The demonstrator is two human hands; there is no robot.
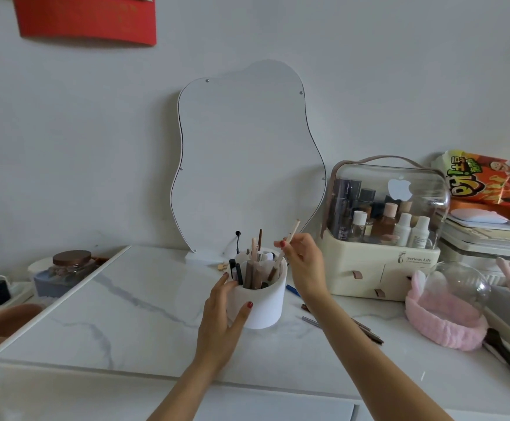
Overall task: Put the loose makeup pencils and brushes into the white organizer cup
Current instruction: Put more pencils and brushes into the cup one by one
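**Mia:** Where is the white cup (263, 302) sitting?

**Ben:** It is sitting on the marble table (111, 314), right in the middle. The cup is round, smooth and plain. Lots of thin sticks are poking out of the top, brown ones, black ones and pale ones.

**Mia:** What is the left hand (220, 323) doing?

**Ben:** It is hugging the side of the cup. The fingers are curling around it and the thumb is pressing on the front.

**Mia:** And the right hand (304, 262)?

**Ben:** It is pinching a long pale pencil (285, 246) in its fingertips. The pencil is tilting, and its brown end is dipping inside the cup.

**Mia:** Are more pencils lying around?

**Ben:** Yes. A few loose pencils (366, 328) are lying flat on the table to the right of the cup, partly hiding under the right arm. I am seeing a blue bit, a gray one and some brown ones.

**Mia:** What else is there?

**Ben:** A wavy mirror (247, 153) is leaning on the wall behind the cup. A cream box (381, 238) with a clear, shiny lid is holding little bottles on the right. A fluffy pink headband (442, 320) is sitting in front of it.
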